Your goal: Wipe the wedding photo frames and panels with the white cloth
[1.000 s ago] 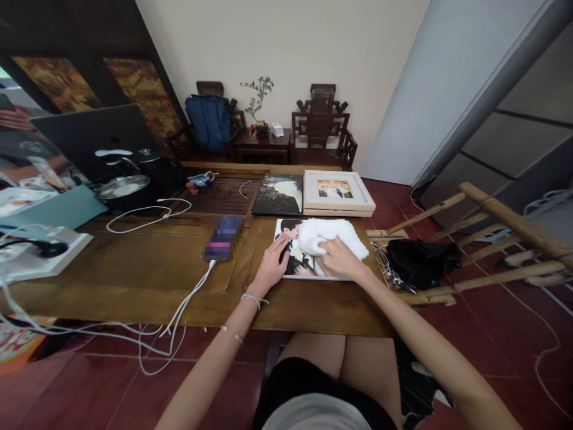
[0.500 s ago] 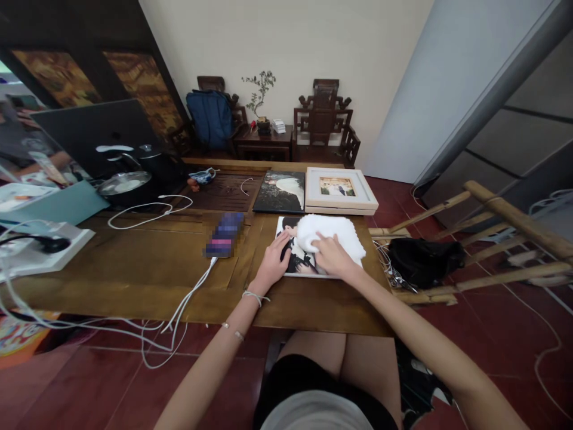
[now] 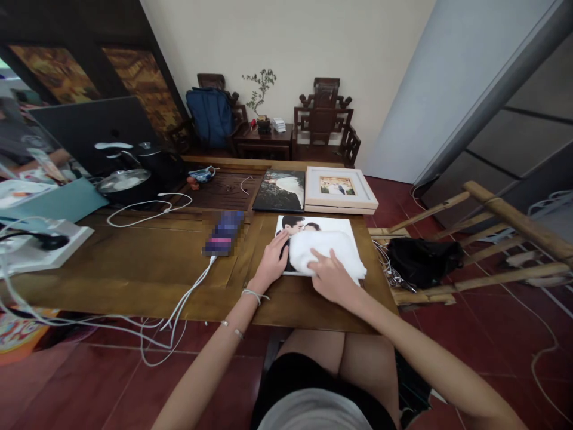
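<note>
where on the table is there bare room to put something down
The widest bare patch of the table lies between the power strip and the phone. A narrower strip runs between the photo panel and the table's near edge, partly under the right forearm. Crowded: back left, around the pot and kettle.

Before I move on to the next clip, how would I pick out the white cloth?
On the wooden table, find the photo panel under the left hand. The white cloth covers part of it, beneath the right hand: rumpled, plain and soft-looking, unlike the pictures behind it.
</note>
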`<state>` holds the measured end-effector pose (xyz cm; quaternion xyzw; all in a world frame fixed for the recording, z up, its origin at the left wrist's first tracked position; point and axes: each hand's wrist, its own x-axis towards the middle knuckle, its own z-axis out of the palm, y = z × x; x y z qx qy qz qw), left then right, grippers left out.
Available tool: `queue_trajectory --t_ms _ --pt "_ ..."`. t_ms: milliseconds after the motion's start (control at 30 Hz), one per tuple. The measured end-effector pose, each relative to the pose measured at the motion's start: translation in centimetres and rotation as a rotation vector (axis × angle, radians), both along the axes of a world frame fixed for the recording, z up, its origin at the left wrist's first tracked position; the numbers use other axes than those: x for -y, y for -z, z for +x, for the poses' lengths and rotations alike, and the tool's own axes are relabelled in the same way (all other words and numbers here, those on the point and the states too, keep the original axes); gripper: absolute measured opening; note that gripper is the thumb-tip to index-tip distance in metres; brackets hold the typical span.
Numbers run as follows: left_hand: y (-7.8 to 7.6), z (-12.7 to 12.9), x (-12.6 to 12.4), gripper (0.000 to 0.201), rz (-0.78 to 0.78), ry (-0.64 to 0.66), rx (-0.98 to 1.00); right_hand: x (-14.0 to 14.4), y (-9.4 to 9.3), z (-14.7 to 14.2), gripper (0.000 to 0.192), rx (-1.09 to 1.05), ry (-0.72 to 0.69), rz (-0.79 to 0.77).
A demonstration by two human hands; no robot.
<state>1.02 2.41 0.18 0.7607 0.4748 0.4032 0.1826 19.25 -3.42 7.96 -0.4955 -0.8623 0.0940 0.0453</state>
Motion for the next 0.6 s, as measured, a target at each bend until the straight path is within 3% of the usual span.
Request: queue_trajectory --t_ms 167,300,433,600 --pt "-0.1 0.0 0.0 0.039 0.029 0.017 0.014 -7.7 -1.2 -1.7 0.033 0.059 0.1 0.019" --pt "0.0 0.0 0.0 0.038 0.014 -0.004 0.011 -10.6 -1.2 -2.4 0.032 0.061 0.136 0.046" --pt "0.1 0.0 -0.2 0.039 0.015 0.004 0.029 -9.1 -0.3 -2.5 0.039 0.064 0.133 0.078" --pt "0.1 0.0 -0.3 0.042 0.01 0.023 0.032 -2.2 1.2 -1.2 0.038 0.026 -0.041 0.1"
